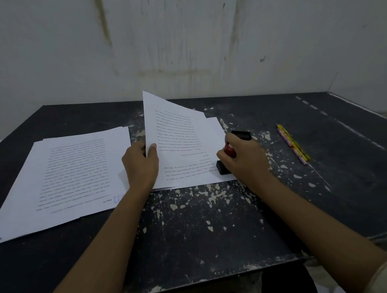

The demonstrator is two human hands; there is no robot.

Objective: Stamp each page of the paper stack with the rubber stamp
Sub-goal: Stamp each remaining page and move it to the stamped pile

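A stack of printed pages [189, 169] lies in the middle of the black table [193, 226]. My left hand [141, 166] pinches the left edge of the top page [168, 125] and lifts it, so the sheet stands tilted up. My right hand [244, 161] grips the rubber stamp [225, 160], which has a red knob and a black base, at the stack's right edge. The stamp's black base rests on or just above the paper. A second pile of pages [64, 178] lies flat to the left, with a faint blue mark near its bottom right corner.
A black ink pad [242, 135] sits just beyond my right hand. Two patterned pencils [293, 144] lie to the right. The table top is scratched, with flaked paint. A stained white wall [180, 44] stands right behind the table's far edge.
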